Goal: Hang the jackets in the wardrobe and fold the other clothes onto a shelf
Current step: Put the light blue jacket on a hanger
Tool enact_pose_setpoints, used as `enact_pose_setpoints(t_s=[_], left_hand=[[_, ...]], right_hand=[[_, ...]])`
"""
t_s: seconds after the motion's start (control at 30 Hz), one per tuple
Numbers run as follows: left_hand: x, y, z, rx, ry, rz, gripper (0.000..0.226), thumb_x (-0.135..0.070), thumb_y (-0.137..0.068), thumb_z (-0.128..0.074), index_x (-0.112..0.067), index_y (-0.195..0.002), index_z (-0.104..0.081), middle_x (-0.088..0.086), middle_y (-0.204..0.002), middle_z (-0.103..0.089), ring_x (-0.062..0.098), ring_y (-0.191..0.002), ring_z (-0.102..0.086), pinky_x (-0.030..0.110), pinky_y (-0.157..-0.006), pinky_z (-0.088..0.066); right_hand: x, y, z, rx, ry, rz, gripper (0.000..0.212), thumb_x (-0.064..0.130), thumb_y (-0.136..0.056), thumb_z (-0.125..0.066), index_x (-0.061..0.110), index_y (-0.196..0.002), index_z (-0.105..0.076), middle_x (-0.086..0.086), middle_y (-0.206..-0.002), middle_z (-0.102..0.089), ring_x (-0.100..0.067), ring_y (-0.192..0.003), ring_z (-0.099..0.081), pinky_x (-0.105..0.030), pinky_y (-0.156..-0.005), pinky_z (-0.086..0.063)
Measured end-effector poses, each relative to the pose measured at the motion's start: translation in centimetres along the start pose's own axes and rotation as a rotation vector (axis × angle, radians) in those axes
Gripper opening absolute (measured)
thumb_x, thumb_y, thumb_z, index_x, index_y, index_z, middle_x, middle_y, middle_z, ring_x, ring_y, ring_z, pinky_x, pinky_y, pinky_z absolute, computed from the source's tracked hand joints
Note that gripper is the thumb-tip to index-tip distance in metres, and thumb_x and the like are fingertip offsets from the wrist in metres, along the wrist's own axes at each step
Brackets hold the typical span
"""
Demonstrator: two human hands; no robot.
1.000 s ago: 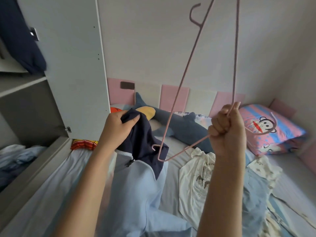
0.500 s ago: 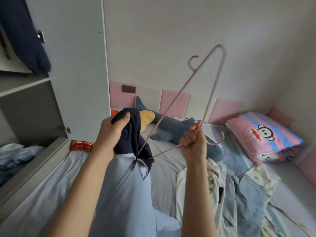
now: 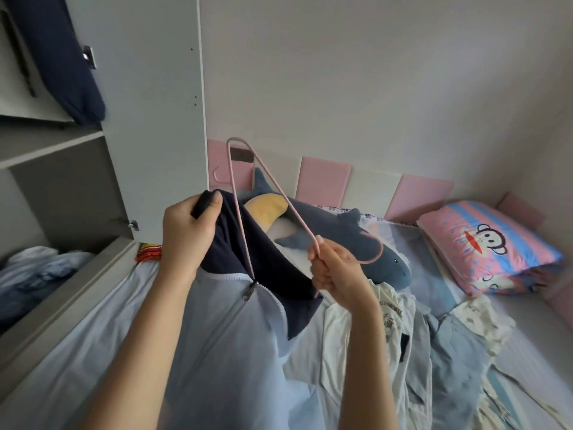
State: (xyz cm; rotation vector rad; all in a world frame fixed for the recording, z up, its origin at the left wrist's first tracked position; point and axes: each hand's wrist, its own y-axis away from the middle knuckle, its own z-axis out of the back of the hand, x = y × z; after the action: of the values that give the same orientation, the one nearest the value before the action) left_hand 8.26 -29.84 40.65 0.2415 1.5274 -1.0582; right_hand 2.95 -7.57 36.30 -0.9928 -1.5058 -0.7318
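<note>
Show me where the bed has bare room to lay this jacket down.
Bare sheet lies between the wardrobe base and the jacket in the left hand. Another bare strip runs along the bed's right edge, below the monkey pillow. A small patch sits between shark plush and pillow. Crowded: the middle right, with a cream T-shirt and piled clothes.
</note>
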Motion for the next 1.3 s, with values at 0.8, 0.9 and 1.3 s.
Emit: enact_pose_setpoints(t_s=[0.8, 0.9, 1.3], left_hand=[[-0.3, 0.1, 1.0, -0.131, 0.458, 0.357, 0.026, -0.034, -0.085, -0.063, -0.011, -0.075, -0.057, 0.007, -0.080, -0.045, 0.019, -0.078, -0.043, 0.032, -0.071, -0.035], [-0.2, 0.0, 1.0, -0.116, 0.444, 0.359, 0.024, -0.032, -0.087, -0.062, -0.012, -0.080, -0.051, 0.006, -0.079, -0.036, 0.021, -0.077, -0.032, 0.033, -0.068, -0.027], [0.1, 0.0, 2.0, -0.078, 0.308, 0.376, 0.029, -0.018, -0.092, -0.059, -0.015, -0.063, -0.058, -0.001, -0.063, -0.049, 0.011, -0.062, -0.044, 0.019, -0.052, -0.034]], right_hand=[[0.5, 3.5, 0.9, 0.033, 0.243, 0.183, 0.027, 0.026, -0.089, -0.050, 0.017, -0.081, -0.074, 0.002, -0.068, -0.061, -0.010, -0.073, -0.057, -0.019, -0.066, -0.045], [1.2, 4.5, 1.1, -0.049, 0.313, 0.263, 0.026, 0.024, -0.088, -0.051, 0.025, -0.084, -0.076, 0.010, -0.062, -0.059, -0.007, -0.067, -0.053, -0.011, -0.074, -0.043], [2.7, 6.7, -1.4, 0.113, 0.789, 0.131, 0.024, 0.021, -0.095, -0.055, 0.017, -0.079, -0.072, 0.000, -0.071, -0.068, -0.004, -0.065, -0.063, -0.014, -0.064, -0.045]])
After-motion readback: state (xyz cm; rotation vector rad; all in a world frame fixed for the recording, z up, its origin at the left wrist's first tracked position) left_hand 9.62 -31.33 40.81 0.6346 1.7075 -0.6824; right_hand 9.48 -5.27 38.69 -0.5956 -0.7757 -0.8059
